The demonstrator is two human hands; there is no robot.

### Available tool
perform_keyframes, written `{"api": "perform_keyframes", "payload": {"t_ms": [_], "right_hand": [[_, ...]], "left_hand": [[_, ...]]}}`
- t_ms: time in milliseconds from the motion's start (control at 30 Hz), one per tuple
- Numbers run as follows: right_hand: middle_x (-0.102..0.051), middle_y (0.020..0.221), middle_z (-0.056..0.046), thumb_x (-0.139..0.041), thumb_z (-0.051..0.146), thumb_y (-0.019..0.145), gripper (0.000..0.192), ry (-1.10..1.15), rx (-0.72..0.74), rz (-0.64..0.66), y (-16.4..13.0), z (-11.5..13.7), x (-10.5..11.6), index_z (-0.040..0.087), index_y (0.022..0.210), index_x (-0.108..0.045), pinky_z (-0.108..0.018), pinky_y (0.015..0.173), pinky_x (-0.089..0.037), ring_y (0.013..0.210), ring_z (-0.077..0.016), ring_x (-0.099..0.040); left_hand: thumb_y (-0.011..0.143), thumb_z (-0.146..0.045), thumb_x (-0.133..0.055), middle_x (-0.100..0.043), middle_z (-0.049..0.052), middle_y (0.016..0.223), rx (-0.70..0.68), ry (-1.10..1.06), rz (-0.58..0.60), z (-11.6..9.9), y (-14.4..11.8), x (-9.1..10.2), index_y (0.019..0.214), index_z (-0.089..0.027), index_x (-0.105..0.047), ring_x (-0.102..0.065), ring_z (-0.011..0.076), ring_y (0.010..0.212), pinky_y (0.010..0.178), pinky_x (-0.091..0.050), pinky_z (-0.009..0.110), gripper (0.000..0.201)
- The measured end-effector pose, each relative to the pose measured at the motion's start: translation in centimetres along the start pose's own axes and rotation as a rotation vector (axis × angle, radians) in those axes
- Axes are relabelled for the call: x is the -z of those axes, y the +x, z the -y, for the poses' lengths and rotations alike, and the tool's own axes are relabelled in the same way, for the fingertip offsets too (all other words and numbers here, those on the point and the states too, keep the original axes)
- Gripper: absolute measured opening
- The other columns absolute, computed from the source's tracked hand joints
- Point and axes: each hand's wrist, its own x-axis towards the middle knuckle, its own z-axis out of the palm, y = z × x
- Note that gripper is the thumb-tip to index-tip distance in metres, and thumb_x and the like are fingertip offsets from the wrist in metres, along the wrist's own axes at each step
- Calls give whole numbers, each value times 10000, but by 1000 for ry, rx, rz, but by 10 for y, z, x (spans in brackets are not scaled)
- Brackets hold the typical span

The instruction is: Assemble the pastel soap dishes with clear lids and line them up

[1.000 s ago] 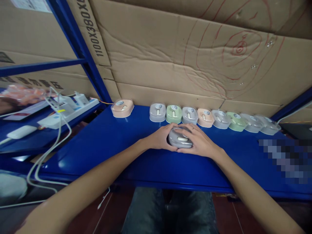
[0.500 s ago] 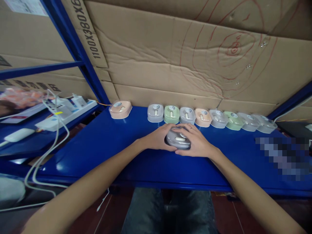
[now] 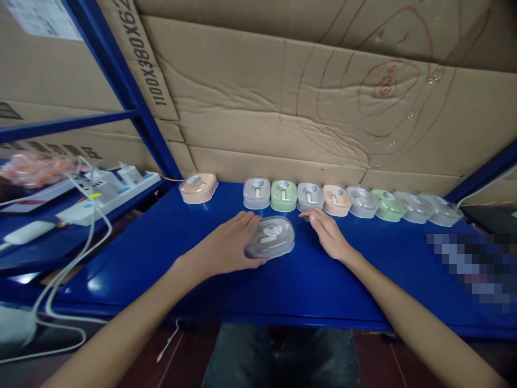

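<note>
My left hand [image 3: 232, 242] grips the left side of a grey rounded plastic box [image 3: 278, 245], its thumb along the near edge. The box has a clear lid, a round pale sticker and a white pill-shaped piece on top. It tilts slightly, and I cannot tell whether its base touches the table. My right hand [image 3: 329, 231] is apart from it to the right, fingers stretched out and nothing in them. Just beyond the right fingertips, in the row behind, are another grey box [image 3: 310, 198] and a peach box [image 3: 336, 200].
Similar boxes, such as a green box [image 3: 284, 195], line the back of the blue table [image 3: 161, 253] before a cardboard wall [image 3: 242, 81]. A separate peach box [image 3: 197, 188] sits left. White cables [image 3: 76, 269] and a power strip [image 3: 141, 183] occupy the left side.
My right hand has let go of the grey box and drawn to the right. My left hand has moved left with the box still in its grip.
</note>
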Motion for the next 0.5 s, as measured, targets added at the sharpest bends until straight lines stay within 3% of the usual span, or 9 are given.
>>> {"api": "perform_keyframes", "payload": {"t_ms": [100, 200, 267, 367, 433, 500], "right_hand": [[-751, 1266, -93, -387, 623, 1166, 521, -29, 12, 20, -1, 1, -3, 272, 1204, -771, -518, 1162, -508, 1264, -298, -697], [-749, 1275, -98, -374, 621, 1168, 530, -60, 20, 37, -1, 4, -5, 268, 1207, -768, -528, 1160, -513, 1266, -306, -694], [-750, 1269, -102, -367, 618, 1169, 536, -76, 23, 43, -1, 4, -6, 262, 1208, -766, -533, 1156, -518, 1260, -309, -695], [-755, 1256, -106, -355, 614, 1172, 545, -80, 23, 42, 0, 3, -6, 256, 1203, -765, -534, 1151, -525, 1249, -307, -698], [-755, 1249, -104, -360, 616, 1172, 542, -78, 21, 44, 0, 2, -6, 255, 1195, -764, -533, 1152, -521, 1247, -305, -698], [-753, 1246, -103, -366, 616, 1171, 537, -80, 18, 56, 0, 2, -5, 254, 1192, -762, -528, 1151, -517, 1245, -302, -695]], "left_hand": [[902, -629, -753, -722, 196, 1272, 244, 217, -41, 7, -36, 2, 1386, -197, -614, -695, 455, 1253, 1084, -569, 581, 663], [925, -752, -667, -739, 252, 1149, 508, 334, -111, 18, -62, 1, 1510, -156, -527, -725, 531, 1134, 927, -598, 633, 847], [925, -806, -623, -730, 294, 1179, 569, 343, -129, 26, -73, 1, 1589, -121, -437, -710, 569, 1139, 904, -589, 668, 972], [982, -735, -558, -598, 333, 1504, 469, 328, -169, 37, -83, 0, 1667, -146, -349, -602, 593, 1340, 992, -564, 721, 928], [1037, -588, -506, -489, 271, 1665, 339, 301, -198, 43, -86, -1, 1700, -209, -320, -505, 545, 1479, 1120, -516, 718, 786], [1054, -459, -475, -477, 230, 1695, 238, 285, -200, 48, -85, -3, 1707, -219, -323, -465, 485, 1534, 1236, -447, 674, 712]]}}
